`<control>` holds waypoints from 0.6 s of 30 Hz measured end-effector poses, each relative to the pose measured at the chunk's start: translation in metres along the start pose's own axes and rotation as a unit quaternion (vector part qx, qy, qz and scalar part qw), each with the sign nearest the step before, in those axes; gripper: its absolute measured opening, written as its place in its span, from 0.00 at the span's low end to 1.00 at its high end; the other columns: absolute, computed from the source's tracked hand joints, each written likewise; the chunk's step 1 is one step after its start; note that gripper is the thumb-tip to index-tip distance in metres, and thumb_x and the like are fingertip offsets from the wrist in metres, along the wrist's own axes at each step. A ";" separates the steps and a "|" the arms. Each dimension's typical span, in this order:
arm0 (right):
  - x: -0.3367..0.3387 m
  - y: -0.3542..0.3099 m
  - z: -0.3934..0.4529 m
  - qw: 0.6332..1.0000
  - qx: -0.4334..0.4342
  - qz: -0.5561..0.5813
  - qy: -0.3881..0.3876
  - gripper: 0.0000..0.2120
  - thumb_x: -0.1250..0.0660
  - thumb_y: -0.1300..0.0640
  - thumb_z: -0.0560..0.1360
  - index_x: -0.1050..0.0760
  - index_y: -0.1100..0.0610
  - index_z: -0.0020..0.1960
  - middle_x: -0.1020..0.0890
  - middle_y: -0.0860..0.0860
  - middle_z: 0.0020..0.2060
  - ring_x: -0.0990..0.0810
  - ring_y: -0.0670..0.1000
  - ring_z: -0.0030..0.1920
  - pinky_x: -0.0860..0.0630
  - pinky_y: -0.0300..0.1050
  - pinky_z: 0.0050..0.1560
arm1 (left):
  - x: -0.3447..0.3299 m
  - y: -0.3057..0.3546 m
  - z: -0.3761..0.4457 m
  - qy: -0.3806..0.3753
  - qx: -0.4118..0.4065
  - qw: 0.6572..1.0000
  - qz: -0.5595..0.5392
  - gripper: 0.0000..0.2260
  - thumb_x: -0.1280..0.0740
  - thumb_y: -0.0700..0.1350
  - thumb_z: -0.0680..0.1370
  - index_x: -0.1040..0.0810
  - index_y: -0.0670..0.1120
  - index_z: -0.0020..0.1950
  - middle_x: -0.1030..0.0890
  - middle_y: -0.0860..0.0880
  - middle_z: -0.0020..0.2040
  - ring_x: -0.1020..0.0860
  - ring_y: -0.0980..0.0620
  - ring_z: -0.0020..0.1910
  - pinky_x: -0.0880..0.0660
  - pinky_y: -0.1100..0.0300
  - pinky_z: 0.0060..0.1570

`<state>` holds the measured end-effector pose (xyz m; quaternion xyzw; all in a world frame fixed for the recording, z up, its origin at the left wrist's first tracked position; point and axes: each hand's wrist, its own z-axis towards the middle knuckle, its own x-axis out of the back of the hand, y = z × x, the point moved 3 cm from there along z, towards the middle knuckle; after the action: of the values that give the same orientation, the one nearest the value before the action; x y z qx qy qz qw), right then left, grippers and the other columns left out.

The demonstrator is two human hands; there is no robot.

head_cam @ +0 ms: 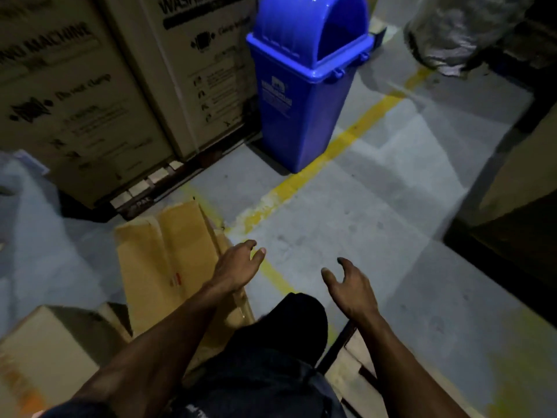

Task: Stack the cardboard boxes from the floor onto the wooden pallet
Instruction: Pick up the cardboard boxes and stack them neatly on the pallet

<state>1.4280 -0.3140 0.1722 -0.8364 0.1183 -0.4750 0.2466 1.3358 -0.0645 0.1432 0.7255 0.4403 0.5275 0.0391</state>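
Cardboard lies in front of me: a flattened cardboard box (168,260) on the grey concrete floor (376,212), just left of the yellow floor line (328,155). My left hand (238,265) hangs over its right edge, fingers loosely spread, gripping nothing. My right hand (351,289) hovers above bare floor, fingers half curled, also empty. A closed cardboard box (45,354) sits at the lower left. A wooden pallet (144,188) carries two tall washing machine cartons (90,86) at the upper left, with a blue bin (304,79) just beside them. My dark-trousered knee (289,324) shows between my arms.
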 end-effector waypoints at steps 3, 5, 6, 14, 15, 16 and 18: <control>0.013 -0.021 0.053 0.998 0.039 -0.040 -0.020 0.32 0.39 0.38 0.79 0.37 0.53 0.77 0.31 0.52 0.74 0.33 0.55 0.74 0.34 0.51 0.71 | 0.005 0.008 0.038 0.034 0.027 0.999 0.006 0.26 0.45 0.60 0.84 0.32 0.47 0.76 0.28 0.46 0.74 0.30 0.43 0.72 0.32 0.50 0.69; 0.016 -0.038 0.096 0.994 0.076 -0.069 -0.045 0.33 0.39 0.38 0.79 0.38 0.53 0.78 0.33 0.52 0.75 0.35 0.54 0.75 0.36 0.52 0.73 | 0.008 0.009 0.067 0.062 0.046 0.997 0.023 0.27 0.46 0.62 0.83 0.31 0.47 0.76 0.29 0.47 0.75 0.32 0.46 0.74 0.36 0.52 0.71; 0.016 -0.047 0.119 0.990 0.097 -0.085 -0.058 0.33 0.39 0.38 0.79 0.39 0.53 0.78 0.33 0.52 0.76 0.36 0.54 0.75 0.37 0.52 0.73 | 0.010 0.008 0.081 0.072 0.057 0.995 0.028 0.29 0.48 0.64 0.82 0.31 0.48 0.76 0.30 0.48 0.75 0.33 0.47 0.75 0.39 0.52 0.72; 0.022 -0.166 0.278 0.931 0.247 -0.212 -0.168 0.34 0.40 0.39 0.80 0.42 0.54 0.79 0.37 0.53 0.77 0.39 0.54 0.77 0.40 0.51 0.75 | 0.052 -0.014 0.167 0.161 0.137 0.977 0.012 0.39 0.57 0.70 0.80 0.17 0.43 0.62 0.18 0.43 0.62 0.19 0.41 0.62 0.25 0.46 0.59; 0.023 -0.184 0.293 0.923 0.263 -0.220 -0.176 0.34 0.40 0.39 0.80 0.43 0.54 0.80 0.37 0.53 0.77 0.39 0.54 0.77 0.40 0.51 0.75 | 0.052 -0.024 0.175 0.149 0.148 0.978 0.003 0.34 0.52 0.65 0.83 0.15 0.42 0.56 0.15 0.43 0.57 0.16 0.40 0.54 0.22 0.48 0.50; 0.022 -0.201 0.306 0.915 0.281 -0.224 -0.183 0.34 0.40 0.39 0.80 0.43 0.54 0.80 0.37 0.52 0.77 0.40 0.54 0.77 0.40 0.51 0.74 | 0.052 -0.033 0.180 0.149 0.171 0.974 -0.004 0.30 0.49 0.62 0.84 0.14 0.42 0.53 0.14 0.42 0.54 0.15 0.41 0.50 0.22 0.51 0.43; 0.015 -0.236 0.327 0.892 0.320 -0.248 -0.200 0.33 0.40 0.39 0.80 0.42 0.54 0.79 0.36 0.51 0.77 0.40 0.54 0.77 0.40 0.50 0.74 | 0.066 -0.033 0.184 0.166 0.205 0.965 0.001 0.32 0.52 0.62 0.84 0.15 0.43 0.53 0.15 0.43 0.52 0.16 0.41 0.48 0.24 0.52 0.42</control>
<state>1.7059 -0.0221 0.1677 -0.7920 -0.3028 -0.3556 0.3933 1.4669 0.0750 0.0935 0.6210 0.5382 0.5391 -0.1846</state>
